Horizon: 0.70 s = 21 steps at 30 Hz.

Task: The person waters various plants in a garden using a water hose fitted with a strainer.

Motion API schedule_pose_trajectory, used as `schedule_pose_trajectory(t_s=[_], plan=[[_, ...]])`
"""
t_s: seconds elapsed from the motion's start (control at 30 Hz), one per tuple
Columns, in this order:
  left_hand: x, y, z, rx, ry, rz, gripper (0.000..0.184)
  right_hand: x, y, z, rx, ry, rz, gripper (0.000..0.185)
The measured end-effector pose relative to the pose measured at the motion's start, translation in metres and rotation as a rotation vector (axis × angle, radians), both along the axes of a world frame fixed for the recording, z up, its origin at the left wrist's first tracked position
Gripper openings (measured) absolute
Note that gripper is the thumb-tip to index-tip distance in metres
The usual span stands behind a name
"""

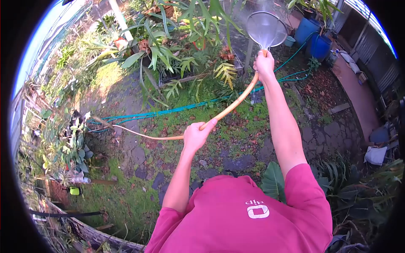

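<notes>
A yellow-orange garden hose runs from the left across the view, bending up toward its outlet. My right hand, arm stretched far forward, is closed around the hose near that end. Water sprays out beyond the fingers. In line with the spray is a round, dark-rimmed hoop; whether it hangs there or joins the hose I cannot tell. My left hand grips the hose lower down, in front of my chest. Past it, the hose thins toward the ground at left. Green staghorn-like fronds hang left of the spray.
Teal hoses cross the mossy, stone-paved ground. Blue barrels stand at the back right near a corrugated metal wall. A broad leaf rises beside my right side. Potted plants line the left.
</notes>
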State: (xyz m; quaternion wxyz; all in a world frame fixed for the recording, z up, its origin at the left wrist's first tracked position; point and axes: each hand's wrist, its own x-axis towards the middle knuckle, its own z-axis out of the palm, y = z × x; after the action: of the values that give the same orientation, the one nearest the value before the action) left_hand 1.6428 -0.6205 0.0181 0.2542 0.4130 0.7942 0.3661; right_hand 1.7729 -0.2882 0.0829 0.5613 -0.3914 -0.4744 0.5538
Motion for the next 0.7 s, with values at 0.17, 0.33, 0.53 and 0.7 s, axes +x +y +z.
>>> schedule_pose_trajectory(t_s=[0.17,0.33,0.53,0.7], plan=[[0.010,-0.009,-0.034,-0.125,0.017,-0.041,0.073,0.016,-0.001,-0.049,-0.116,-0.067,0.138,0.013],[0.009,-0.022,-0.031,-0.108,0.079,0.042,0.070,0.004,-0.005,-0.091,-0.180,0.022,0.086,0.010],[-0.037,-0.040,-0.032,-0.095,0.155,0.078,0.068,-0.039,-0.019,-0.131,-0.313,0.069,0.177,0.011],[-0.095,-0.050,-0.030,-0.070,0.195,0.102,0.071,-0.091,-0.032,-0.127,-0.318,0.165,0.115,0.010]])
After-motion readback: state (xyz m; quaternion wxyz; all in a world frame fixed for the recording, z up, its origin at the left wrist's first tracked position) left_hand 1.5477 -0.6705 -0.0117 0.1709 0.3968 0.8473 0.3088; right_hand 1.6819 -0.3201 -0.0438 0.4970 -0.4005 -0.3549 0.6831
